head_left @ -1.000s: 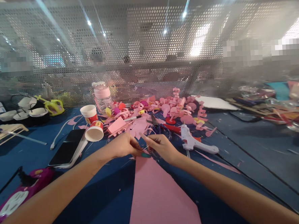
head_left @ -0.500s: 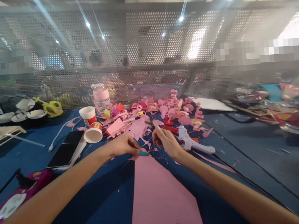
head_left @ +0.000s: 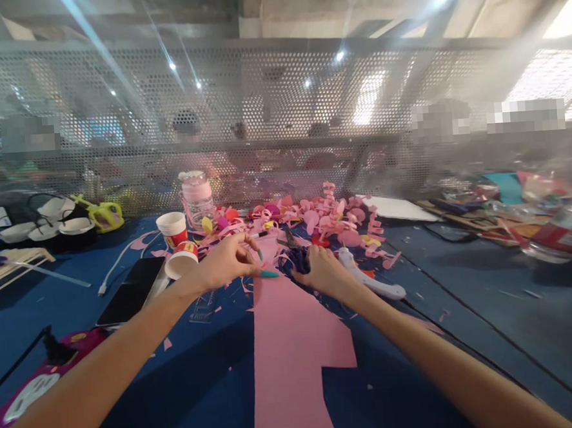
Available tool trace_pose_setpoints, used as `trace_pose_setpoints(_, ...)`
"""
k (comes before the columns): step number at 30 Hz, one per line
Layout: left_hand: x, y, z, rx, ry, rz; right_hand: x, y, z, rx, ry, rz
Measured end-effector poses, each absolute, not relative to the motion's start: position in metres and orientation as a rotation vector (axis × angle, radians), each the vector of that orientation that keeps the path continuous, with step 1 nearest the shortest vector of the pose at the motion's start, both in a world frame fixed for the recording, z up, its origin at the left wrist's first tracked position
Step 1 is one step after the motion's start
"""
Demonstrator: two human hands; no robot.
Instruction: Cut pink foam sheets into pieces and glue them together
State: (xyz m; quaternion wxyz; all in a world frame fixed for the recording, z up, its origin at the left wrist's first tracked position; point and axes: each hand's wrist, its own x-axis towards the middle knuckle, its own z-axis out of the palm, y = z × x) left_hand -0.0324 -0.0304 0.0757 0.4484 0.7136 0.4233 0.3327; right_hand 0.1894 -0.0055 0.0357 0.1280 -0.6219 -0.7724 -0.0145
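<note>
A long piece of pink paper (head_left: 293, 330) with an angular cut-out on its right side lies in front of me. My left hand (head_left: 231, 262) pinches at its far end, and a long teal nail rests over the paper. My right hand (head_left: 324, 271) is curled at the dark blue handles of a pair of scissors (head_left: 292, 255), whose blades point away from me. The fingers partly hide the handles. Beyond both hands spreads a pile of pink paper pieces (head_left: 344, 220), with some red, purple and yellow ones among them.
A white glue gun (head_left: 375, 283) lies right of my right hand, its black cord trailing toward me. On the left are paper cups (head_left: 181, 260), a phone (head_left: 134, 291), a clear bottle (head_left: 198, 197) and a purple device (head_left: 39, 384). A perforated metal screen (head_left: 279, 104) stands behind.
The pink paper has shifted away from me, and more of its cut-out shows. My right hand has closed around the scissors' handles. My left hand stays at the paper's far end.
</note>
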Motion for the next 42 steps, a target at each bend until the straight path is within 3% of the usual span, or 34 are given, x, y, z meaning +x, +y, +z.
trace_pose_setpoints(6, -0.041, -0.035, 0.091, 1.807, 1.037, 0.924, 0.178, 0.016, 0.043, -1.845, -2.218, 0.280)
trace_pose_setpoints(17, -0.058, -0.024, 0.094, 1.726, 0.954, 1.017, 0.218, 0.038, 0.058, -1.478, -1.911, 1.162)
trace_pose_setpoints(33, -0.065, -0.012, 0.090, 1.766, 1.098, 1.077, 0.228, -0.009, 0.061, -0.864, -1.219, 1.853)
trace_pose_setpoints(37, -0.068, -0.011, 0.091, 1.773, 1.065, 1.109, 0.230, -0.011, 0.066, -0.879, -1.336, 1.834)
trace_pose_setpoints(42, -0.070, -0.010, 0.093, 1.794, 1.071, 1.199, 0.250, -0.010, 0.061, -0.985, -1.639, 1.479)
